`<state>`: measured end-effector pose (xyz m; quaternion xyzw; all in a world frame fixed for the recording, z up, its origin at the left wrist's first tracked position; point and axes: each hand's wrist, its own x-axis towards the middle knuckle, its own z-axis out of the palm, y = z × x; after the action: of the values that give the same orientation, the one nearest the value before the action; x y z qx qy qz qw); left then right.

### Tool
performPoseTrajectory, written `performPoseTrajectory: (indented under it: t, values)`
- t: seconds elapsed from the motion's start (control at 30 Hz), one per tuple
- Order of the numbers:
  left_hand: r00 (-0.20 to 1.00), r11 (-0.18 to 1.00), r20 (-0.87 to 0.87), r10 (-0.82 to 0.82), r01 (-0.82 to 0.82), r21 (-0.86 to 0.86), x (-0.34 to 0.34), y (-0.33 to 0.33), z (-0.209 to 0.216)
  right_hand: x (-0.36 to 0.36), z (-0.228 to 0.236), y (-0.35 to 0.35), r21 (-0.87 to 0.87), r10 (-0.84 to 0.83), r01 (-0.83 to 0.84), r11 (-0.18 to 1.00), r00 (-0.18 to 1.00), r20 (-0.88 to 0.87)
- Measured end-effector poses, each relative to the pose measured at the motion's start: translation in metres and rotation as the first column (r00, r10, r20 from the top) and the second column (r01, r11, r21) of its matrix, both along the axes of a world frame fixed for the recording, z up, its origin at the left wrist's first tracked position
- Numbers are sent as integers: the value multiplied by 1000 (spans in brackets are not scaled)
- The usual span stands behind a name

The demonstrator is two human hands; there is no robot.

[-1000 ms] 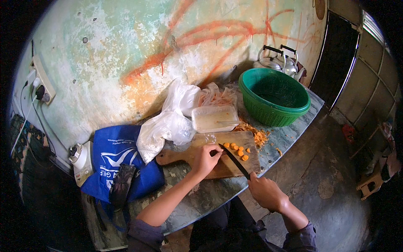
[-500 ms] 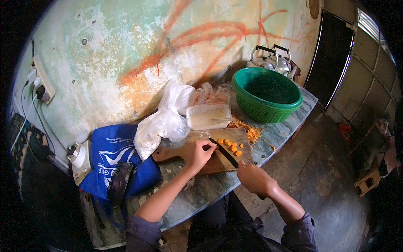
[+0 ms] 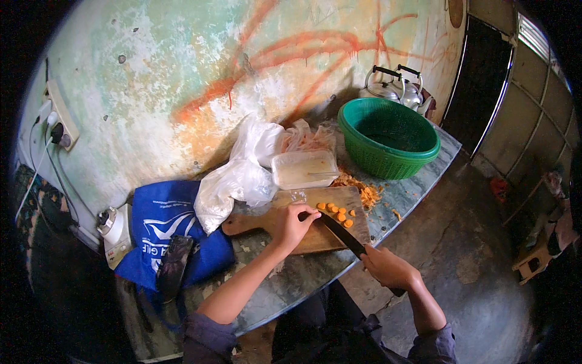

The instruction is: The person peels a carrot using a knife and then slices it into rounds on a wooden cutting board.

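A wooden cutting board with a handle at its left lies on the table. Several orange slices, which look like carrot, are scattered on its right half. My right hand grips a knife, its dark blade slanting up and left over the board. Close to the blade's tip, my left hand has its thumb and fingers pinched together. What they hold, if anything, is hidden. Orange peelings lie heaped past the board's far right corner.
Behind the board stand a white plastic tub and a filled white plastic bag. A green basket and metal kettles occupy the far right. At left, a dark phone-like object rests on a blue bag. The table's edge is near me.
Both hands have shifted a little to the right. The knife's handle has moved right and nearer to me, with the blade still over the board. The slices stay about where they were.
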<state>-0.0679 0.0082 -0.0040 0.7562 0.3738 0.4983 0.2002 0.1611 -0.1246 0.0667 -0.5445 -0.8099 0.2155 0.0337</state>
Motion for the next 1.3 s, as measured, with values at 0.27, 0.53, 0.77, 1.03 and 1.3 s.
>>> performPoseTrajectory:
  t: [0.27,0.53,0.77,1.03,1.3]
  values:
    - [998,995,-14,-56,54,-82,-1,-3,6,4,-11,-21,12,-293,296,955,950,-110]
    - [1000,967,-13,14,-17,-253,-2,-9,15,-12,-14,-24,96,-294,304,948,949,-111]
    - [998,984,-50,38,-47,-173,-2,-12,20,-14,-10,-22,84,-262,271,959,960,-103]
    - [996,988,-85,-25,12,-155,-6,-6,17,-21,-7,-21,59,-241,241,969,971,-13]
    - [995,986,-29,-98,93,-136,-4,-2,5,-19,-7,-9,5,-230,231,973,970,-79]
